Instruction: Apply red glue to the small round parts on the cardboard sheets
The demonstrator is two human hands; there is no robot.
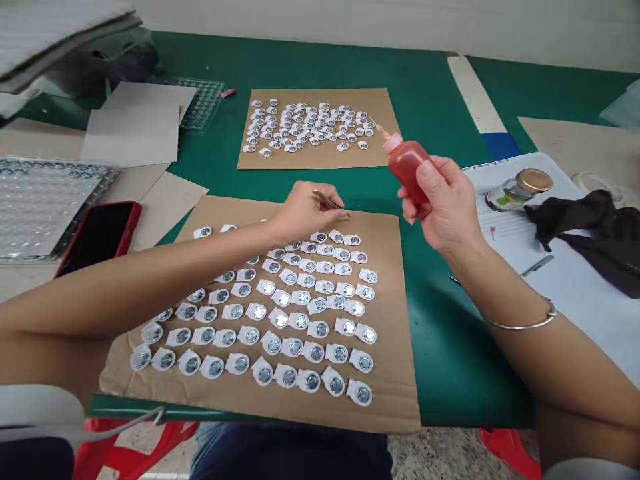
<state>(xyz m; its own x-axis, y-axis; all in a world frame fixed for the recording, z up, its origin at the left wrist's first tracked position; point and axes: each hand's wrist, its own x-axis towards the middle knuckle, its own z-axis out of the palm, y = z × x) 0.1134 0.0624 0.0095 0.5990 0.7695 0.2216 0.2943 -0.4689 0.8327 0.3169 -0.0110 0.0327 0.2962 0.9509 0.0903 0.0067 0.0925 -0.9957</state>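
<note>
Green matting (440, 347) covered the bench in the head view, with a cardboard sheet (395, 393) carrying rows of small round white-rimmed parts (295, 320). Our left hand (300, 212) pinched tweezers (327, 200) over the top row. Our right hand (445, 203) gripped a red squeeze bottle (407, 163), held clear above the mat, nozzle tilted away. We judged steadying the nozzle low over each part advisable.

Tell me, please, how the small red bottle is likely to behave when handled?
The red bottle, held in the right hand, looks like soft plastic, so probably light and squeezable. Its thin nozzle seems delicate. Set upright, the narrow body could tip easily.
</note>
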